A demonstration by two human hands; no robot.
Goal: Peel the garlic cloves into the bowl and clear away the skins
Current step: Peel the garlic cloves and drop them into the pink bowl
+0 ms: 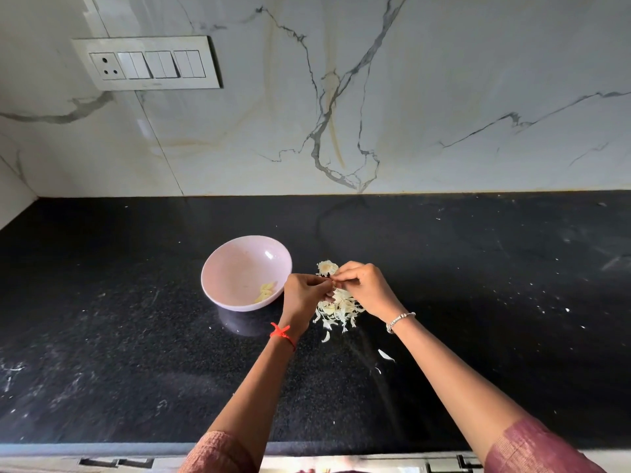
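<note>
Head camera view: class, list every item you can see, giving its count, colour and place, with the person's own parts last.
counter: one, black speckled, across the view
wall: one, white marble, grey veins, behind the counter
switch panel: one, white, wall upper left
bowl: one, pale pink, on the counter
peeled cloves: a few, pale yellow, in the bowl
skin pile: one, cream, right of the bowl
bulb base: one, cream, just behind the skin pile
stray skins: at least two, white, nearer the person
red thread: one, left wrist
bracelet: one, silver, right wrist
left hand: pinches a mostly hidden garlic clove above the pile
right hand: pinches the same clove
</note>
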